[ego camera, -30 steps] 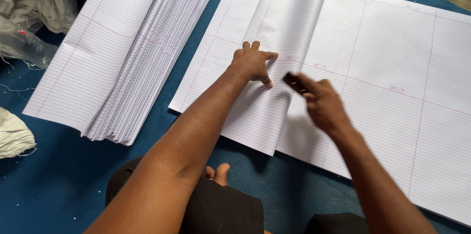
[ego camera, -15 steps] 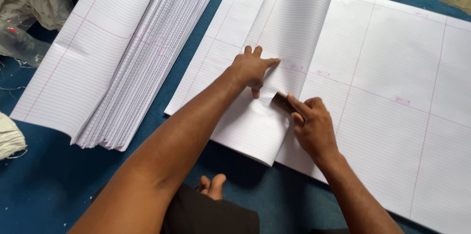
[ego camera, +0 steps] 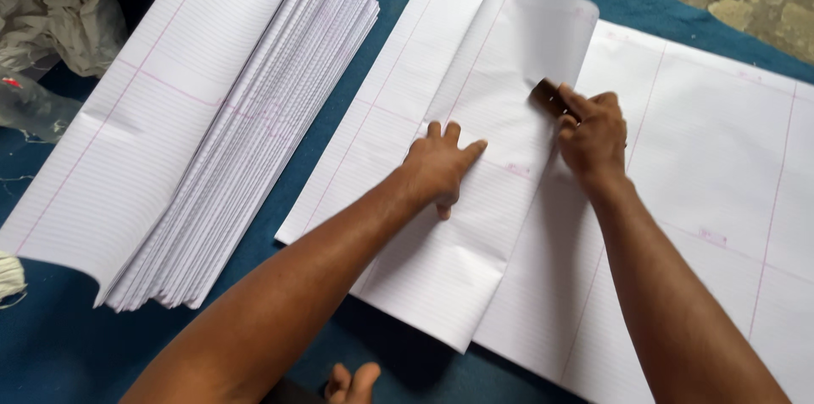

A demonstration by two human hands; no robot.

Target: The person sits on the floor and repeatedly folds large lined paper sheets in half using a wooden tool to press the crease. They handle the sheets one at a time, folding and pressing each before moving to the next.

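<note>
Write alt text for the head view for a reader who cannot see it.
A person's left hand presses flat on a folded ruled paper sheet while the right hand holds a small dark block at its fold. A stack of folded ruled sheets lies to the left on blue cloth.

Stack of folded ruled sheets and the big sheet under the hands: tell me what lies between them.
In the head view, only a strip of blue cloth separates the stack from the big sheet; nothing lies on it.
</note>
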